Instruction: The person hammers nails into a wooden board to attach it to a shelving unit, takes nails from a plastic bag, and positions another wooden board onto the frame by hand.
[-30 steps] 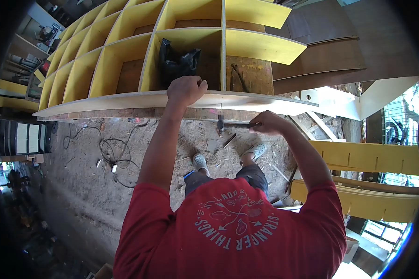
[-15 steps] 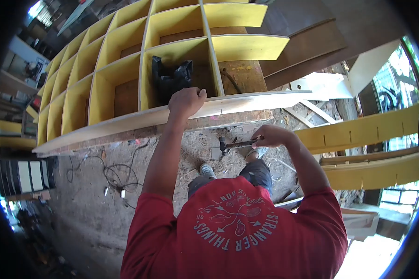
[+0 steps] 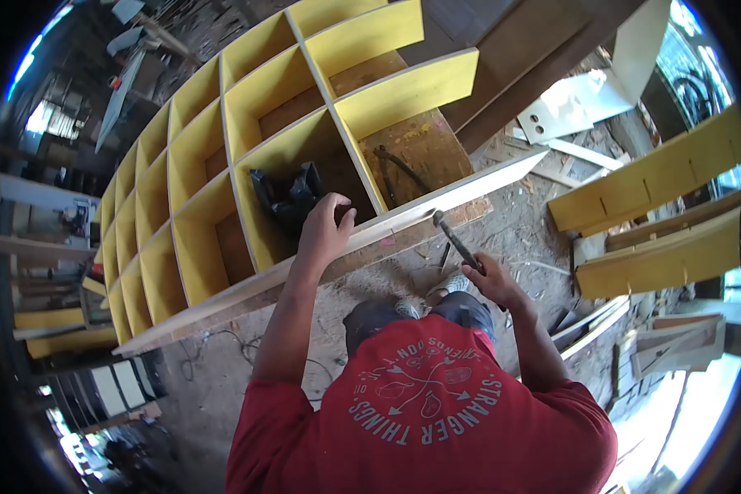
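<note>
My left hand [image 3: 328, 232] lies over the upper edge of a long pale board [image 3: 477, 183], its fingers curled on the inner side and its thumb bent. The board runs along the front of a yellow wooden grid frame [image 3: 175, 239]. Wrapped round the handle of a hammer [image 3: 455, 241], my right hand [image 3: 494, 282] is on the near side of the board. The hammer head points up beside the board's face. A black plastic bag [image 3: 291, 202] sits in the compartment behind my left hand.
A dark curved tool [image 3: 400, 167] lies on the worktable [image 3: 438, 150] under the frame. Slotted yellow panels [image 3: 659, 255] stand at right, near wood scraps [image 3: 583, 152]. A cable [image 3: 191, 359] lies on the dirt floor.
The view has turned, so the frame and board slant more steeply. The hammer has risen from below the board to beside its face. My left hand remains at the board.
</note>
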